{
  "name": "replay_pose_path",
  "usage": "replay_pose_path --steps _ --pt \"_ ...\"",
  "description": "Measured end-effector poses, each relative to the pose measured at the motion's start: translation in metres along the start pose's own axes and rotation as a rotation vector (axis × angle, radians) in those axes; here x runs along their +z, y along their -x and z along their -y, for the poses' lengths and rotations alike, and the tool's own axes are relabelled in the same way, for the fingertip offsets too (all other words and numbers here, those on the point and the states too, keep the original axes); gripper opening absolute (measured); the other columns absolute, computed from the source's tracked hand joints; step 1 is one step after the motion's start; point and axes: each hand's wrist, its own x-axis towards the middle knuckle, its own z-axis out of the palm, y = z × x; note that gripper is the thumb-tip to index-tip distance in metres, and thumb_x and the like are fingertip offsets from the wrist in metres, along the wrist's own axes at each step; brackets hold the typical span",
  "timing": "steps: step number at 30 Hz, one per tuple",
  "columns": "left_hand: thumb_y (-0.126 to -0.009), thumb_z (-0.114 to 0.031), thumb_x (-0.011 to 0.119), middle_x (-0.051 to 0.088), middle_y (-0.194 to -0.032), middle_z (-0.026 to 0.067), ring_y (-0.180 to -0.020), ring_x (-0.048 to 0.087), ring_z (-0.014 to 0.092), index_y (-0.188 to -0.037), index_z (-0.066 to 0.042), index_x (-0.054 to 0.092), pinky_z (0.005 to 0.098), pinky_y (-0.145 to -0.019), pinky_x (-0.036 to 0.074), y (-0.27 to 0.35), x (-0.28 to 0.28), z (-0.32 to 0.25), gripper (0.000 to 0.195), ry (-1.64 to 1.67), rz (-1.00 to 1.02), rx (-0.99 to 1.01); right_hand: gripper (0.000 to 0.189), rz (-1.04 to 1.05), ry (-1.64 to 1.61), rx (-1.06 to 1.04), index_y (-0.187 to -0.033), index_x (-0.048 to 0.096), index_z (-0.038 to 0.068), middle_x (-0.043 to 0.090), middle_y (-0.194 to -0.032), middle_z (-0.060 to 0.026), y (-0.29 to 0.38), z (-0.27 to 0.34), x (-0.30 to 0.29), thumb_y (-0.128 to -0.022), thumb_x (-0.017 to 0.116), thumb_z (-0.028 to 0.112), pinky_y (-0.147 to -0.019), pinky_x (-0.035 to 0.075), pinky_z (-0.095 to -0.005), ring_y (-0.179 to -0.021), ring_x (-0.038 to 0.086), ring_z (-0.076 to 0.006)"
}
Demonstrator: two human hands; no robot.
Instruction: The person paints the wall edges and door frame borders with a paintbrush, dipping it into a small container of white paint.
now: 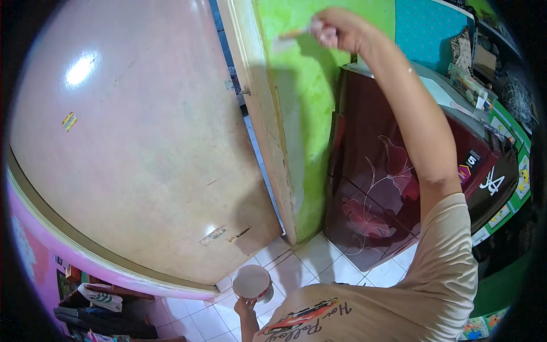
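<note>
My right hand (335, 32) is raised high, gripping a paintbrush (292, 36) that is blurred. Its bristle end is at a bright green wall (315, 132), close to the wooden door frame (256, 111); whether it touches, I cannot tell. A pale strip (295, 171) runs down the wall's left edge beside that frame. Low in front of my body, my left hand (246, 307) holds a round tub (252, 281) by its near side. Whitish material, apparently paint, shows inside the tub.
To the left stands a large pale door (149, 149), slightly ajar. A dark red refrigerator (367, 179) with a flower pattern stands right of the green wall, with a plastic box (472, 87) of small items on top. White floor tiles (316, 256) lie below. Clothes (102, 320) lie at lower left.
</note>
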Motion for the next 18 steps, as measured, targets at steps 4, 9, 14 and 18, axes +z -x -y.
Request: replay_pose_path --steps 4,9,14,18 --pt "-0.081 -0.011 0.062 0.057 -0.089 0.0172 -0.079 0.061 0.032 -0.095 0.008 0.052 0.0494 -0.067 0.052 -0.001 0.001 -0.003 0.025 -0.015 -0.049 -0.001 0.024 0.019 0.029 -0.397 -0.080 0.049 0.009 0.045 -0.058 0.0023 0.017 0.031 -0.008 -0.096 0.037 0.022 -0.038 0.033 -0.0232 -0.044 0.039 -0.0086" --pt "-0.080 -0.012 0.064 0.056 -0.092 0.0173 -0.081 0.062 0.032 -0.095 0.007 0.051 0.0515 -0.069 0.051 -0.012 -0.004 -0.007 0.028 -0.014 -0.028 0.000 0.019 -0.173 -0.119 -0.595 -0.089 0.056 0.012 0.046 -0.061 0.0049 0.009 -0.057 0.037 -0.096 0.045 0.026 -0.033 0.024 -0.0209 -0.039 0.032 -0.0048" --pt "-0.078 -0.011 0.065 0.055 -0.088 0.0160 -0.077 0.061 0.031 -0.093 0.007 0.051 0.0484 -0.068 0.054 -0.012 0.010 -0.010 0.027 0.009 -0.039 -0.001 0.024 -0.210 -0.174 -0.364 -0.113 0.055 0.018 0.042 -0.061 0.0053 0.004 -0.191 0.050 -0.098 0.045 0.034 -0.035 0.021 -0.0222 -0.043 0.031 -0.0062" --pt "-0.079 -0.012 0.063 0.055 -0.083 0.0171 -0.076 0.061 0.030 -0.090 0.008 0.051 0.0469 -0.065 0.056 -0.019 0.011 -0.010 0.026 -0.035 -0.015 0.025 0.026 -0.188 -0.242 -0.170 -0.118 0.056 0.020 0.039 -0.061 0.0054 0.032 -0.268 0.055 -0.098 0.047 0.033 -0.036 0.020 -0.0208 -0.044 0.027 -0.0055"
